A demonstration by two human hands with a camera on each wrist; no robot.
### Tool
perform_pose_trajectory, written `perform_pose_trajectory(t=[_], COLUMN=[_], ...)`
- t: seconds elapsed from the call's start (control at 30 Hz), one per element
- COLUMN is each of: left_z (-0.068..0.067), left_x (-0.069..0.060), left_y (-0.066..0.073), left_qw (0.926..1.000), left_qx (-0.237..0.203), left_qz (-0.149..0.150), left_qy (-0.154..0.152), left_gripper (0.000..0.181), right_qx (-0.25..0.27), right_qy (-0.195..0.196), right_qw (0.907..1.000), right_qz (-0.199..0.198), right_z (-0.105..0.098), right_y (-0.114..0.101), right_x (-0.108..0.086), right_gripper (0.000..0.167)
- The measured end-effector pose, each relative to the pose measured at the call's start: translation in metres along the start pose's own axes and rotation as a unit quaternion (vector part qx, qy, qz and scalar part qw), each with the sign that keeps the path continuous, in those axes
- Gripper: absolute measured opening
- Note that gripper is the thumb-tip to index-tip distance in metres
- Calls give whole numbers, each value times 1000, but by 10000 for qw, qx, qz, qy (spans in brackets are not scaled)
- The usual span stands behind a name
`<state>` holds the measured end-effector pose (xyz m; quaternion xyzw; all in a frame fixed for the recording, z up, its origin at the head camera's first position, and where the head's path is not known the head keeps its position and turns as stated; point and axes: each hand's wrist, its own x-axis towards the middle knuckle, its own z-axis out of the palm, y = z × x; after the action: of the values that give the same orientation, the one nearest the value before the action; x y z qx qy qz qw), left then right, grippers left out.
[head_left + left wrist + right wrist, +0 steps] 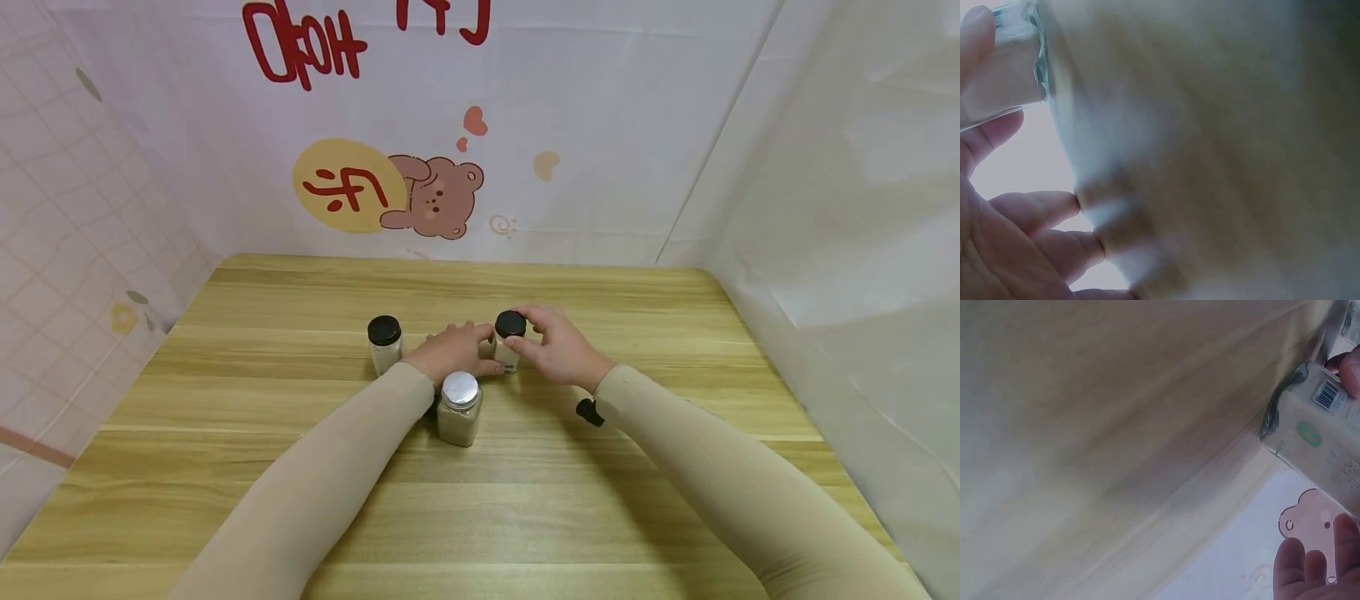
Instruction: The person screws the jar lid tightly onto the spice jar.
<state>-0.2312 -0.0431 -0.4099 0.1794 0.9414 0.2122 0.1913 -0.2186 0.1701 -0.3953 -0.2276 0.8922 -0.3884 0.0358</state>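
Note:
A clear glass jar of pale powder with a black lid stands on the table between both hands. My left hand holds its lower part between thumb and index finger, the other fingers spread out. From the right, my right hand pinches the jar at its lid with thumb and index finger. The left wrist view shows part of the jar between finger and thumb. In the right wrist view the jar shows a barcode and a green mark; its lid is out of frame there.
A silver-lidded jar of tan powder stands below my left wrist, with something dark partly hidden behind it. Another black-lidded jar is left of that hand. A small black-ended object lies partly under my right sleeve. White walls border the wooden table.

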Motion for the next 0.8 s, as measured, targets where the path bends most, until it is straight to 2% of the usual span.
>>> perform_pose_trajectory(t=[0.17, 0.27, 0.5, 0.8], left_z=[0, 0, 3, 5], left_x=[0, -1, 1, 2], left_y=[-2, -2, -3, -2], left_qw=[9997, 9992, 9994, 9993], left_qx=[-238, -389, -324, -334], left_qz=[7, -6, 123, 62], left_qy=[3, 14, 94, 151], left_gripper=[73, 75, 69, 51], right_qx=[2, 63, 100, 58], right_qy=[-171, -270, -329, -298], right_qw=[9998, 9995, 9993, 9994], right_qz=[-68, -120, -146, -142], right_z=[-3, -4, -5, -3], right_y=[-1, -2, -2, 0], right_x=[0, 0, 1, 0], right_gripper=[41, 42, 41, 42])
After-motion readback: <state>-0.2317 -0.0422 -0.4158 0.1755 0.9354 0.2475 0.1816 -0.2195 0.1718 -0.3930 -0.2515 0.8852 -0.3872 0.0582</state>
